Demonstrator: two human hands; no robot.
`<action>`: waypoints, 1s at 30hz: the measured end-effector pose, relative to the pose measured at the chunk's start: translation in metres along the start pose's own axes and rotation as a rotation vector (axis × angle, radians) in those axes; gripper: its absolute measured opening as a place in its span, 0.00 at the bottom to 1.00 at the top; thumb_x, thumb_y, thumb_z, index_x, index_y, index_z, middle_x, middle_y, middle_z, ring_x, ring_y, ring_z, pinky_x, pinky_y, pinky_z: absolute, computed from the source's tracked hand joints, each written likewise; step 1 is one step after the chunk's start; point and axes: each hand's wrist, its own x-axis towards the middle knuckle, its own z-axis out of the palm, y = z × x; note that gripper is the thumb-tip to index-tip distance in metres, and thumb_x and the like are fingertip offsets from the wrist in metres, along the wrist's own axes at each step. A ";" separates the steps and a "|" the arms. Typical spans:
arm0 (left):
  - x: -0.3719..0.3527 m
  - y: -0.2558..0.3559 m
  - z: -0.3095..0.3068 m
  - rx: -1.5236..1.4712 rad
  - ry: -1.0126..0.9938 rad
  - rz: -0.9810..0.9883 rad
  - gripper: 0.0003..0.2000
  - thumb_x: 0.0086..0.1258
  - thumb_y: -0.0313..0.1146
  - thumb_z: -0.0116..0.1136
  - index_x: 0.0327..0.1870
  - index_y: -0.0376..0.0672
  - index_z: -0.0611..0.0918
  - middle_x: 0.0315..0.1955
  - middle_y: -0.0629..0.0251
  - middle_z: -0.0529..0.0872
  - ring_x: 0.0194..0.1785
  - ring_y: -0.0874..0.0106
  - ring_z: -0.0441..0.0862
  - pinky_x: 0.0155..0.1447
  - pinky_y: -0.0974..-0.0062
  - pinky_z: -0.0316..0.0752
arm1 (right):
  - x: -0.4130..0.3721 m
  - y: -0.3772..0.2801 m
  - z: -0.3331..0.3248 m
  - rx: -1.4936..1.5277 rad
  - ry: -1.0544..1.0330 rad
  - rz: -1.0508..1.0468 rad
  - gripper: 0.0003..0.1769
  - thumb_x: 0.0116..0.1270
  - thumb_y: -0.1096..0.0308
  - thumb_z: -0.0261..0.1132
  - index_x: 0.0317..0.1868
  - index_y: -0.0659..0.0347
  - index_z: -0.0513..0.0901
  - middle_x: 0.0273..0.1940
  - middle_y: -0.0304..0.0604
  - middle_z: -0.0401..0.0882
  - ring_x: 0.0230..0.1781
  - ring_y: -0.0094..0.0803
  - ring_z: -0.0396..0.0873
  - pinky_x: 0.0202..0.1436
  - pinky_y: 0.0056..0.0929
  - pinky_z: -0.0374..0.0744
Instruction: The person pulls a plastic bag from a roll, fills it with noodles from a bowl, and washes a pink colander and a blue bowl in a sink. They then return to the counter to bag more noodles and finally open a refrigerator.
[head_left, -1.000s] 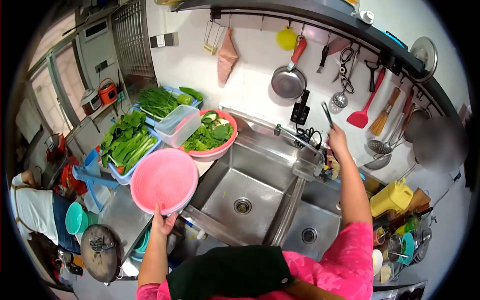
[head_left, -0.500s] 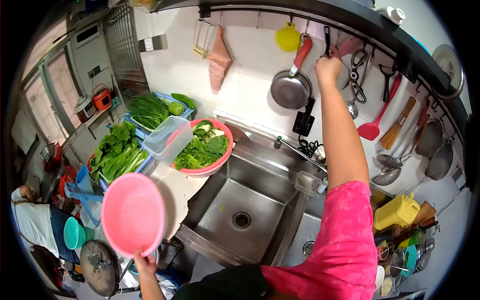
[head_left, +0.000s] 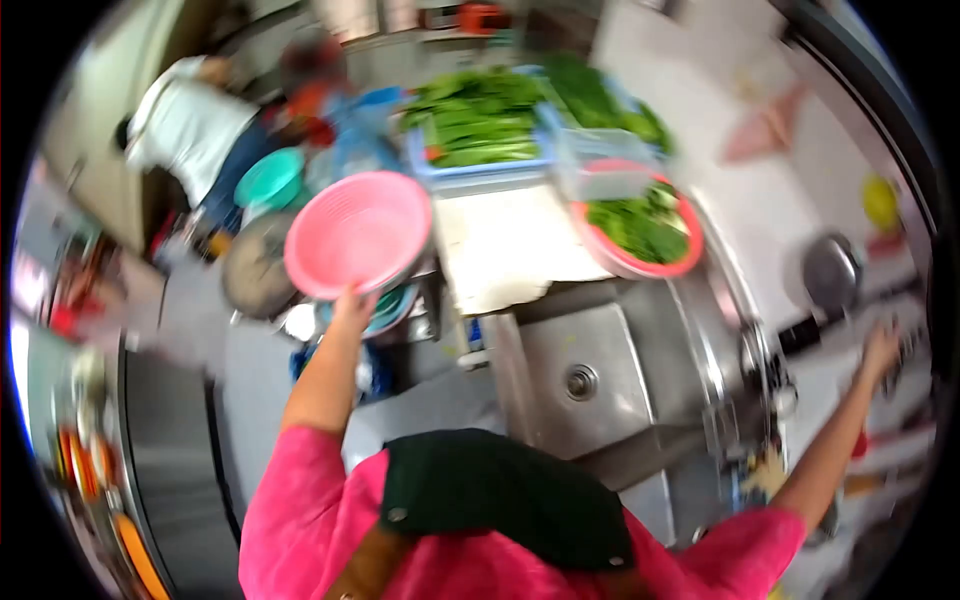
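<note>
My left hand (head_left: 352, 308) grips the near rim of a pink plastic colander (head_left: 360, 228), held tilted above the left side of the counter with its inside facing me. Nothing shows in the colander. Far to the right, my right hand (head_left: 882, 350) reaches to the tools hanging on the wall. Motion smears its fingers, and I cannot make out whether they hold anything. A frying pan (head_left: 832, 272) hangs near that hand. Between my arms lies the steel sink (head_left: 560, 345), and a pink basin (head_left: 618, 262) of leafy greens (head_left: 640, 225) stands at its far edge.
More greens (head_left: 480, 115) fill a blue basket (head_left: 490, 172) at the back. A clear plastic box (head_left: 610, 160) leans by the basin. A teal basin (head_left: 270, 180) and a round wooden board (head_left: 258, 268) are at left. Behind them a person (head_left: 195, 130) in white bends over.
My view has swung left, so the sink and wall appear further right. The colander stays in my left hand. My right arm remains stretched toward the hanging tools, its hand now blurred.
</note>
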 end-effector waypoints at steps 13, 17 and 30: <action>-0.022 -0.016 0.038 -0.468 -0.041 -0.381 0.24 0.62 0.40 0.53 0.56 0.40 0.65 0.39 0.59 0.75 0.39 0.69 0.76 0.32 0.75 0.75 | -0.307 -0.149 0.031 0.533 -0.479 -0.446 0.19 0.57 0.74 0.58 0.51 0.61 0.71 0.60 0.45 0.57 0.49 0.34 0.67 0.45 0.27 0.71; -0.067 -0.126 -0.023 0.683 -0.243 0.200 0.19 0.59 0.42 0.54 0.42 0.34 0.75 0.28 0.52 0.79 0.30 0.65 0.78 0.34 0.69 0.74 | -0.367 -0.153 0.054 0.681 -0.693 -0.213 0.17 0.55 0.73 0.60 0.47 0.63 0.72 0.58 0.45 0.59 0.49 0.34 0.67 0.47 0.28 0.70; -0.269 -0.175 -0.330 0.719 0.683 -0.714 0.28 0.52 0.38 0.60 0.54 0.34 0.67 0.52 0.41 0.64 0.53 0.52 0.69 0.56 0.66 0.67 | -0.467 -0.277 0.127 0.650 -0.972 -0.428 0.23 0.53 0.70 0.63 0.52 0.59 0.71 0.60 0.50 0.58 0.58 0.40 0.61 0.58 0.33 0.63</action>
